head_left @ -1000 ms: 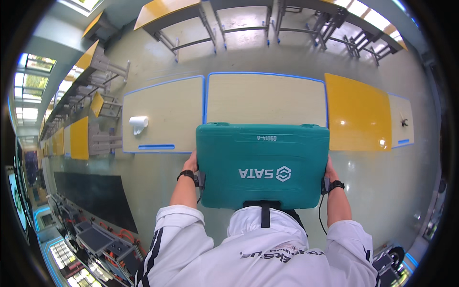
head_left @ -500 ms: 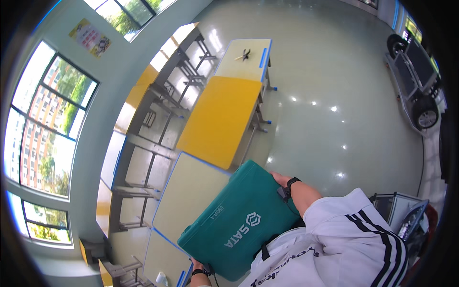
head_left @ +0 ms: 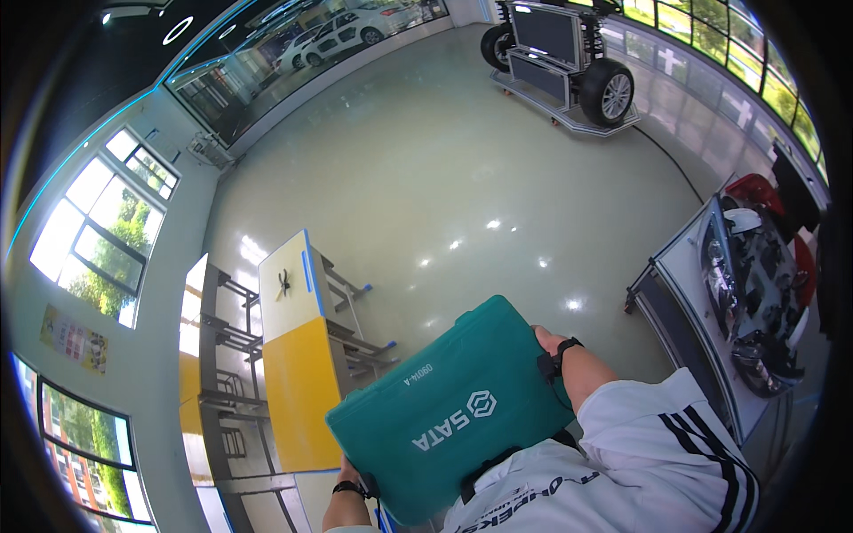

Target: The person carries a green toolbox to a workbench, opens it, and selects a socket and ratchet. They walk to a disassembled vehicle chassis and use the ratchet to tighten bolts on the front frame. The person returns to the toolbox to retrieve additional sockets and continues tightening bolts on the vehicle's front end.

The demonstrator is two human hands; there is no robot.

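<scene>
A teal plastic case [head_left: 444,391] with white markings is held flat in front of my body at the lower middle of the view. My left hand [head_left: 348,475] grips its near-left end, mostly hidden by the case, with a black strap and small device at the wrist. My right hand [head_left: 549,339] holds the case's right end, also wearing a strap and device with a cable. A yellow desktop [head_left: 298,391] and a pale desktop [head_left: 289,280] bearing a small dark object like pliers [head_left: 284,283] lie beyond the case to the left.
More desks [head_left: 200,373] line the windowed wall at left. A wheeled vehicle chassis rig [head_left: 560,71] stands at the back right, with a cable on the floor. At near right is a cart [head_left: 675,311] with car lamp parts [head_left: 751,293]. Glossy floor [head_left: 426,178] stretches ahead.
I have turned to my right with the case in both hands: the desks that were across in front now run along the left, and the chassis rig and cart have come into fuller view.
</scene>
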